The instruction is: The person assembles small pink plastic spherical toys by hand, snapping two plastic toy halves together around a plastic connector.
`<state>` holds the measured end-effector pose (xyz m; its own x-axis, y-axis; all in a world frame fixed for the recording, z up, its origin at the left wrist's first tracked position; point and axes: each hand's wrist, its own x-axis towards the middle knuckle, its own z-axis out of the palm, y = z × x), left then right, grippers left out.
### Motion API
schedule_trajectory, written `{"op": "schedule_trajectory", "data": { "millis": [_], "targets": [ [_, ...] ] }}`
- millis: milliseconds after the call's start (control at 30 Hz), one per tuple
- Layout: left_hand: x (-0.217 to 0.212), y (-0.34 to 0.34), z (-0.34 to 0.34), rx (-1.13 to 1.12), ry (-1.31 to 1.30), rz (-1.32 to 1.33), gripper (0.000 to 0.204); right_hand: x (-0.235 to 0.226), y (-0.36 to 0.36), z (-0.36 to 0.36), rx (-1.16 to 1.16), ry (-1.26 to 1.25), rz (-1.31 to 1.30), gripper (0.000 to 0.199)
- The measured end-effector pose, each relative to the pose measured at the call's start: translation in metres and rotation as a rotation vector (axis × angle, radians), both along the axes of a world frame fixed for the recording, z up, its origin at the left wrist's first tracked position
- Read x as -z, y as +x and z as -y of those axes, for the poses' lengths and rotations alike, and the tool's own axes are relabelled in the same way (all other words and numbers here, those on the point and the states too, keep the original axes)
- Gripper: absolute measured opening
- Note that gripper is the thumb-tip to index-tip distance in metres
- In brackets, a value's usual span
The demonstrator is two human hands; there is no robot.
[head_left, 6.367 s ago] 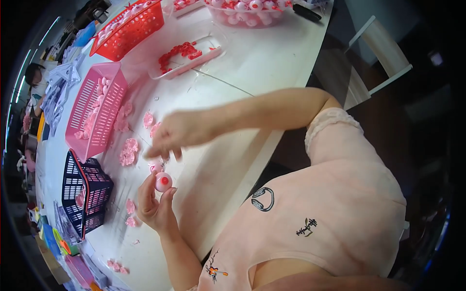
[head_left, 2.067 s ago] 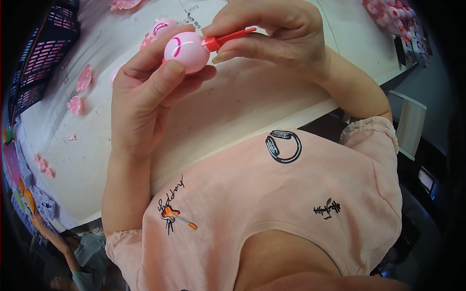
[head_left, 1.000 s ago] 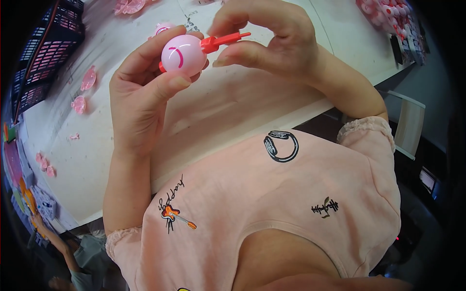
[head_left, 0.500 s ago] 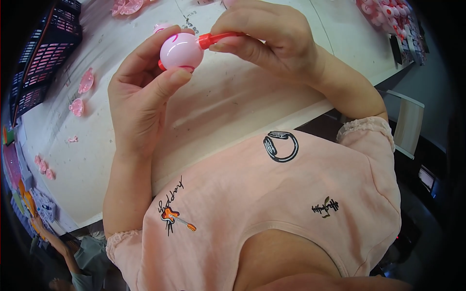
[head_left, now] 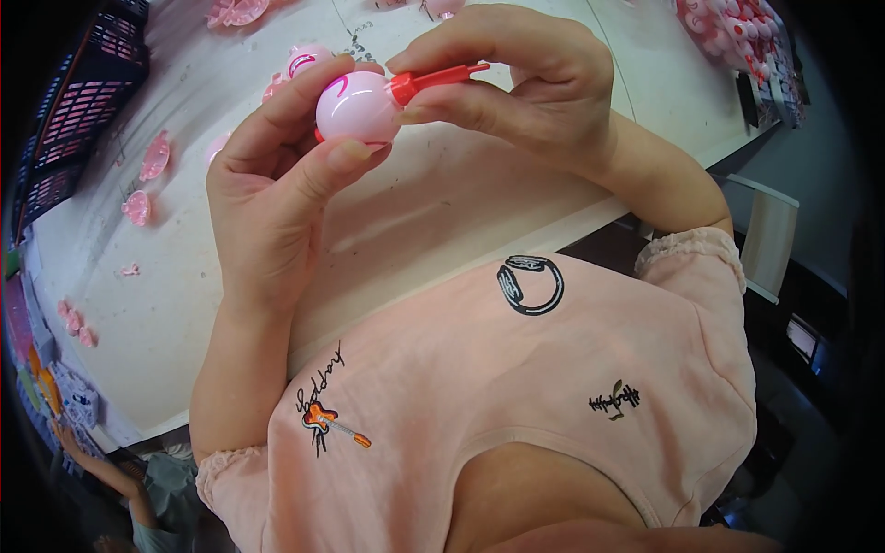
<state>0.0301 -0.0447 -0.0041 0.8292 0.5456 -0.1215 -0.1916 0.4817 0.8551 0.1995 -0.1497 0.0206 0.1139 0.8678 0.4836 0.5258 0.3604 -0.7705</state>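
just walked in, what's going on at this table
The person's left hand holds a glossy pink ball. The right hand flanks a slim red plastic piece at the ball's side with thumb and finger; whether they pinch it is unclear. Translucent pink pieces lie on the white table beside a dark blue plastic basket.

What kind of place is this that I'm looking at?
Most likely a small assembly workshop for plastic goods: a white worktable with loose pink plastic pieces on it, a dark openwork basket, and a cluster of round pink-and-red parts at upper right.
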Motion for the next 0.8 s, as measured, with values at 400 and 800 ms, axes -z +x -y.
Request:
{"op": "schedule_trajectory", "data": {
  "millis": [400, 800],
  "targets": [
    [-0.002, -0.007, -0.010, 0.188, 0.377, 0.015, 0.048, -0.002, -0.001, 0.004, -0.123, 0.115, 0.268, 0.025],
    [-0.007, -0.009, -0.010, 0.167, 0.535, -0.023, 0.047, -0.017, -0.002, 0.006, -0.105, 0.035, 0.247, 0.013]
  ]
}}
